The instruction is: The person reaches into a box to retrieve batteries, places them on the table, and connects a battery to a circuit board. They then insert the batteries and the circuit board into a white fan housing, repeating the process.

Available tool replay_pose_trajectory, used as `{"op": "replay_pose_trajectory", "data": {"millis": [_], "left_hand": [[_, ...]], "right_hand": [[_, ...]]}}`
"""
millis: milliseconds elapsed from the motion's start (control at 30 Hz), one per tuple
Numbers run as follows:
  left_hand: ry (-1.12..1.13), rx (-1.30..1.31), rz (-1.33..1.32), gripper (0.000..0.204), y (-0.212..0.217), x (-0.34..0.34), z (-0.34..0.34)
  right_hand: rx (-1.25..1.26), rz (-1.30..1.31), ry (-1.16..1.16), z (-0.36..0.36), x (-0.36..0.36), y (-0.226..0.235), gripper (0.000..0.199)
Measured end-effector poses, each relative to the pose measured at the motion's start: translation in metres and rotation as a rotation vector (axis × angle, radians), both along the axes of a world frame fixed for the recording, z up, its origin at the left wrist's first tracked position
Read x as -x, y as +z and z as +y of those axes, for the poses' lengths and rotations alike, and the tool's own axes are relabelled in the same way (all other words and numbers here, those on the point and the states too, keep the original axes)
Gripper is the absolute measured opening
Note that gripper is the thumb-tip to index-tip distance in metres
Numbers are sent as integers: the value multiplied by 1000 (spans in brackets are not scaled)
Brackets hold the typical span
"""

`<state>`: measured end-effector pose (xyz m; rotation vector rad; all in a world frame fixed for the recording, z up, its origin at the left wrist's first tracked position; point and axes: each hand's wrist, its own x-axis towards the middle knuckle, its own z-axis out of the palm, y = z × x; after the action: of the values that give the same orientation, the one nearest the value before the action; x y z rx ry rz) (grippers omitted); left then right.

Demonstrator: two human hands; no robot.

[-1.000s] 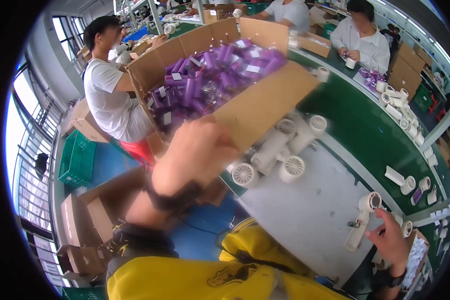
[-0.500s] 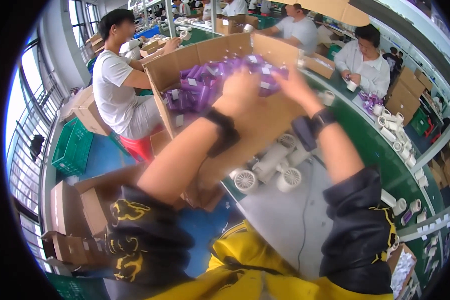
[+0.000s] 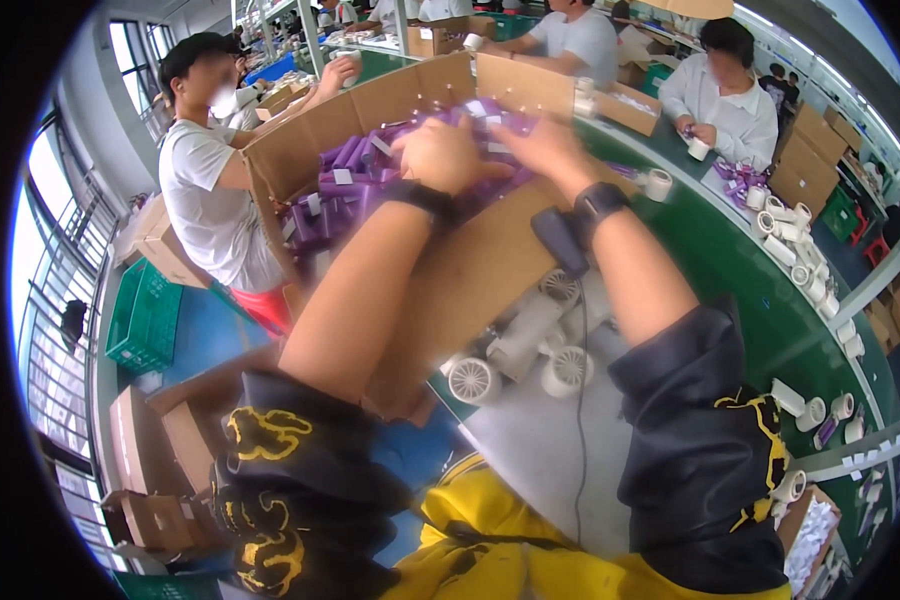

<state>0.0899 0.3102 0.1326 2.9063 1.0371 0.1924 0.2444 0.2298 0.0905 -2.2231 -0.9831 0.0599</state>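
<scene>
A large cardboard box [image 3: 370, 98] stands in front of me, filled with purple tube-shaped parts [image 3: 345, 178] that carry white tags and thin leads. Over the middle of the pile is my left hand [image 3: 438, 155], back upward; most of its fingers are hidden or blurred, so any hold is unclear. My right hand [image 3: 548, 150] reaches in from the box's right side, its fingers stretched toward the left hand and apart, with nothing visible in them. Dark bands circle both wrists, and a black block-like device [image 3: 560, 242] hangs beside the right one.
White fan-ended housings [image 3: 518, 350] lie on the grey worktop [image 3: 530, 450] below the box, beside a cable. A green conveyor [image 3: 710, 255] with more white housings curves along the right. Co-workers sit beyond the box; a green crate [image 3: 142, 318] and cartons stand at left.
Both hands have moved slightly left and closer together over the purple parts. The view has shifted, and the co-worker at left has raised a hand.
</scene>
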Motion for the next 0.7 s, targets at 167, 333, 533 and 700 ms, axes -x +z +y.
{"op": "replay_pose_trajectory", "data": {"millis": [167, 333, 533, 700], "left_hand": [[9, -50, -104, 112, -7, -1, 7], [-2, -31, -230, 103, -14, -1, 9], [-189, -16, -299, 113, -8, -3, 20], [-231, 105, -370, 114, -11, -8, 17]], "right_hand": [[71, 42, -21, 8, 3, 3, 114], [-29, 14, 59, 15, -10, -4, 118], [-167, 232, -59, 30, -29, -13, 69], [-221, 487, 84, 23, -37, -15, 99]]}}
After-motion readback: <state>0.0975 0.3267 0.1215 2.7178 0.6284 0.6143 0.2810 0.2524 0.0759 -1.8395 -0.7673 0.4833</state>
